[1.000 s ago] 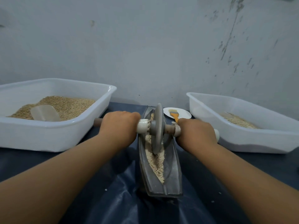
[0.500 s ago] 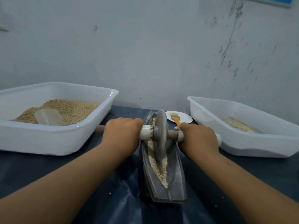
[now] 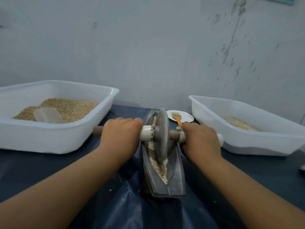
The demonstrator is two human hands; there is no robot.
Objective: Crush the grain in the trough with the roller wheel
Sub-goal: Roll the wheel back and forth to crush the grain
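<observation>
Gripping the axle [image 3: 174, 135] crosswise, both hands' fingers [image 3: 125, 120] clenched — roller wheel [image 3: 161, 136] upright along the trough [image 3: 175, 171].

Grey roller wheel [image 3: 161, 136], tan grain [image 3: 158, 164] (paler where crushed), white tubs [image 3: 54, 138], orange-handled brush [image 3: 177, 119], navy sheet [image 3: 115, 204].

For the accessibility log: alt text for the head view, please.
Both hands, left and right, grip the axle of a roller wheel standing in a grain-filled trough. White tubs flank it, left and right; a brush lies on a plate.
</observation>
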